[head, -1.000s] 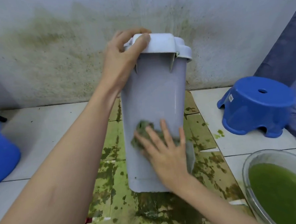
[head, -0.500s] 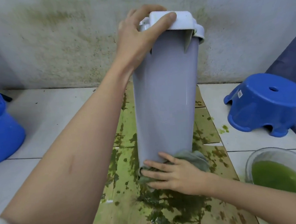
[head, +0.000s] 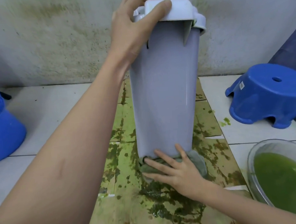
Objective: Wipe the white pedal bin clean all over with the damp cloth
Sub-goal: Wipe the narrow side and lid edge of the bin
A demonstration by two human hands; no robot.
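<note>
Gripping one white pedal bin (head: 163, 93) with left hand (head: 131, 28), flat-fingered right hand (head: 178, 170) pressing one cloth (head: 197, 162)

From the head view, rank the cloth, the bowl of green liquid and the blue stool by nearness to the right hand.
1. Cloth: under the right hand, at the bin's foot.
2. Bowl of green liquid: to its right, front corner.
3. Blue stool: farther back, right.

Your pedal bin (head: 163, 97): pale grey-white, plain. Cloth (head: 197, 162) you press: grey-green, stained. Cardboard (head: 123, 167) under it: tan, blotched dark and light green. Wall (head: 53, 48): off-white, green speckling. Stool (head: 267, 96): solid blue. Bowl (head: 254, 157): clear, green liquid (head: 284, 178) inside. Floor tiles (head: 45, 109): white.
</note>
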